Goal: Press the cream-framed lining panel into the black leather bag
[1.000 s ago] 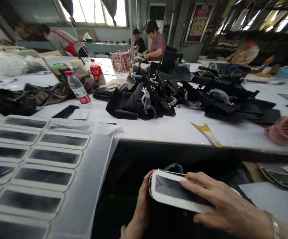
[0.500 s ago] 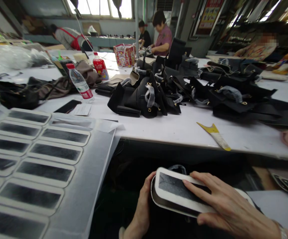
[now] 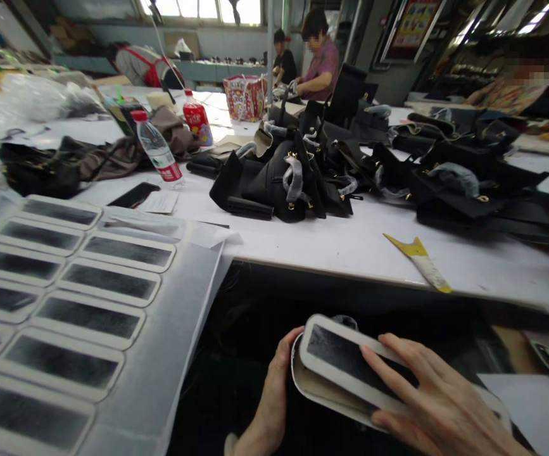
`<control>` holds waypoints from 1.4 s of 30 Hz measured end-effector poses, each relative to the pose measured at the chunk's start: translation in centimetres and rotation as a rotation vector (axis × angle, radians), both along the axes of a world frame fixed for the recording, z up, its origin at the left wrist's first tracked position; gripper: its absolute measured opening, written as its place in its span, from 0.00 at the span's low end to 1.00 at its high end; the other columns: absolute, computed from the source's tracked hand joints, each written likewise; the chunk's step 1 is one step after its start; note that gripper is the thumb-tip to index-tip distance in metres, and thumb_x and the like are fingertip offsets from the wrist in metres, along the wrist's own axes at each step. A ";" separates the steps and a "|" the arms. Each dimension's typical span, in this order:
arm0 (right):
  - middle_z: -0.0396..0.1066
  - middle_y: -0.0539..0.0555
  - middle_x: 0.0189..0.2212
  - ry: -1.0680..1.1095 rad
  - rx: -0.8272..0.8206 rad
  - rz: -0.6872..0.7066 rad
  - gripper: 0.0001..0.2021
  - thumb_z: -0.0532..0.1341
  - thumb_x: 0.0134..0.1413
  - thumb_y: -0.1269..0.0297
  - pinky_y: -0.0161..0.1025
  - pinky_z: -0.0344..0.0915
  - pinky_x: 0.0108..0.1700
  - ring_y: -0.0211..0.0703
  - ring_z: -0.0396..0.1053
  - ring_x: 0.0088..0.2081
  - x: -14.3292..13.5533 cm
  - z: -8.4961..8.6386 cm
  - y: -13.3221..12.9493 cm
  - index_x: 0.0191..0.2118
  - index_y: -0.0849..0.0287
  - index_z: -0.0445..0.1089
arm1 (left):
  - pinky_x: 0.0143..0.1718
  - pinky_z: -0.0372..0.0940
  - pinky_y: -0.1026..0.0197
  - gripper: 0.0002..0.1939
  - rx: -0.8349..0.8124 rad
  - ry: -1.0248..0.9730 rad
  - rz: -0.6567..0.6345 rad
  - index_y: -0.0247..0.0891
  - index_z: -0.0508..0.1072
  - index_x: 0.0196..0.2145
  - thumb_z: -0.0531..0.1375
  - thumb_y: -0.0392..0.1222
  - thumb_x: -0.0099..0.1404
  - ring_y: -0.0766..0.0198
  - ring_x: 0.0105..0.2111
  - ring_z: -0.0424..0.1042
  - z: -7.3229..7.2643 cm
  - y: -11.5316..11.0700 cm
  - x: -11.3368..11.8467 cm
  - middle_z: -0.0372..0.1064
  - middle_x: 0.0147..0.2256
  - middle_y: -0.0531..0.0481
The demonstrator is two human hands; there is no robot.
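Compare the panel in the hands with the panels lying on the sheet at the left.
The held panel is lifted and tilted between the left hand and right hand; the sheet panels lie flat, untouched, in rows. The held one sits on a beige piece. All share white borders and dark centres.

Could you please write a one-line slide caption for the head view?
Both hands, left hand and right hand, hold a white-edged dark panel below the white table.
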State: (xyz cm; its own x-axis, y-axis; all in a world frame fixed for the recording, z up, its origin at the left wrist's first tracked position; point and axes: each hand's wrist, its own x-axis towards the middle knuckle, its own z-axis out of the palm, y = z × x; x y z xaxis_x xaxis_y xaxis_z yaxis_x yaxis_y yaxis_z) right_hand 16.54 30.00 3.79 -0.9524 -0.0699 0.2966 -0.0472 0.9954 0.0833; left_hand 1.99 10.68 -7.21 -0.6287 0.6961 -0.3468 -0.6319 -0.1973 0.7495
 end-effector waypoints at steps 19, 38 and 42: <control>0.75 0.57 0.50 -0.145 -0.004 0.192 0.18 0.56 0.64 0.58 0.42 0.79 0.38 0.51 0.77 0.45 -0.7 1.4 0.6 0.57 0.50 0.71 | 0.67 0.48 0.43 0.28 -0.072 0.001 -0.018 0.43 0.72 0.57 0.50 0.63 0.69 0.47 0.64 0.59 0.4 0.1 -0.1 0.66 0.60 0.44; 0.73 0.58 0.46 -0.294 -0.166 0.104 0.19 0.57 0.55 0.72 0.50 0.74 0.43 0.52 0.73 0.42 -3.9 2.8 -1.9 0.52 0.56 0.70 | 0.66 0.51 0.47 0.25 -0.075 0.056 -0.070 0.44 0.70 0.58 0.47 0.56 0.73 0.51 0.62 0.62 -0.1 -0.4 -0.7 0.68 0.59 0.48; 0.71 0.59 0.46 -0.196 -0.326 0.125 0.13 0.55 0.57 0.74 0.43 0.73 0.45 0.48 0.71 0.45 -4.8 2.8 -2.7 0.44 0.58 0.73 | 0.66 0.52 0.47 0.24 -0.054 0.066 -0.071 0.43 0.71 0.57 0.47 0.56 0.74 0.51 0.61 0.63 0.4 -0.4 -0.8 0.69 0.58 0.46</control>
State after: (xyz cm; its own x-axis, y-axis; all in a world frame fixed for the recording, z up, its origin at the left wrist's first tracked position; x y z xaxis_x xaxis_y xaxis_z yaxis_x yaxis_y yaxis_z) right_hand 11.70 27.31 6.58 -0.9833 -0.1212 0.1361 -0.1533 0.9539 -0.2581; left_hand 1.18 10.31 -6.83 -0.6010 0.7211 -0.3446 -0.5918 -0.1118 0.7983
